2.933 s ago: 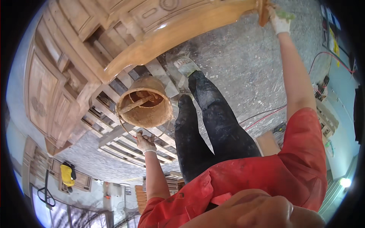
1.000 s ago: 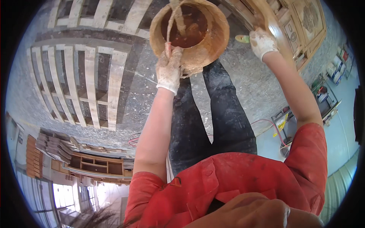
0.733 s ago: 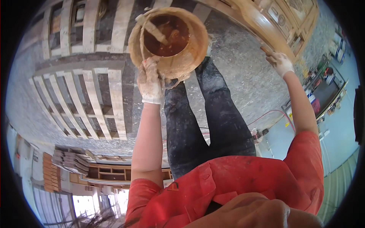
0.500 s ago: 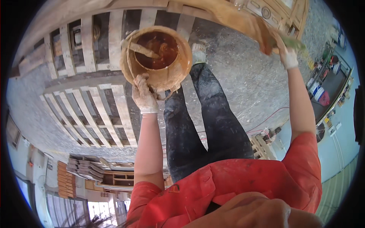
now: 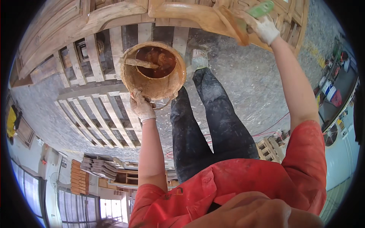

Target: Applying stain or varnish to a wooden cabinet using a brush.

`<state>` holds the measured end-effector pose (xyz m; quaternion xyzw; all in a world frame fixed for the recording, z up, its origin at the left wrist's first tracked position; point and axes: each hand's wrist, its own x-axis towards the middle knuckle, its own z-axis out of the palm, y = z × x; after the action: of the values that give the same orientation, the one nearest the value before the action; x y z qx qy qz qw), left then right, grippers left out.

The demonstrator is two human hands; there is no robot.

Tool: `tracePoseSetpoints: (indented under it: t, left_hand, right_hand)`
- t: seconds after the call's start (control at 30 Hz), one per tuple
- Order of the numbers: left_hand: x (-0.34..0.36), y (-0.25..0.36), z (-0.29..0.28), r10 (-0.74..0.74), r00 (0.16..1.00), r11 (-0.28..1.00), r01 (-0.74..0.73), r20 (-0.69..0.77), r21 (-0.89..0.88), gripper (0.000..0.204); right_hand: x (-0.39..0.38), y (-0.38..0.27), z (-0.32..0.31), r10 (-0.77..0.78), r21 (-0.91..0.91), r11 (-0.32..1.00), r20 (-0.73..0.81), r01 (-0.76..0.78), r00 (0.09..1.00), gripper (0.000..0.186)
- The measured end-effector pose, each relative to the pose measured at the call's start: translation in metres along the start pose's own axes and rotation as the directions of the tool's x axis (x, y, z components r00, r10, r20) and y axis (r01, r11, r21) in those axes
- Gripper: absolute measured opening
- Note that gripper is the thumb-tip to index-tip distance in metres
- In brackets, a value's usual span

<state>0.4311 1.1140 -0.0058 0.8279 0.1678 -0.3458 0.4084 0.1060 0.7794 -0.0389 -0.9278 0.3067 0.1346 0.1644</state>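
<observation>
Open room lies above the floor (image 5: 237,83) between the bucket (image 5: 152,86) and the brush (image 5: 262,8). Furniture (image 5: 178,12) bars the far side, the person's legs (image 5: 226,114) the near side. The bucket blocks the left hand (image 5: 143,106) ahead; a pallet (image 5: 131,118) lies left of that hand.

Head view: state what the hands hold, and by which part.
Left hand: the bucket, by its bail handle. Right hand: the wide brush, by its green handle.
</observation>
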Motion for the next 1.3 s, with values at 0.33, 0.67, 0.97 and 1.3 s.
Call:
tracePoseSetpoints:
  t: [0.33, 0.67, 0.97, 1.3]
  left_hand:
    - [0.004, -0.005, 0.000, 0.091, 0.996, 0.996, -0.091, 0.000, 0.019, 0.015]
    - [-0.006, -0.002, 0.006, 0.130, 0.991, 0.979, -0.122, -0.036, 0.165, 0.016]
    - [-0.005, -0.012, 0.021, 0.235, 0.971, 0.943, -0.215, -0.049, 0.254, 0.018]
    - [-0.004, -0.011, 0.014, 0.282, 0.958, 0.931, -0.260, -0.050, 0.256, 0.017]
  right_hand:
    - [0.032, 0.025, -0.029, -0.180, -0.385, 0.912, -0.062, 0.143, 0.982, 0.029]
    - [0.031, 0.078, -0.041, -0.032, 0.155, 0.983, -0.356, 0.093, 0.934, 0.022]
    - [-0.113, 0.218, -0.010, 0.504, 0.230, 0.819, 0.150, -0.526, 0.851, 0.026]
    - [-0.011, 0.072, -0.002, -0.056, 0.088, 0.993, -0.225, 0.077, 0.973, 0.021]
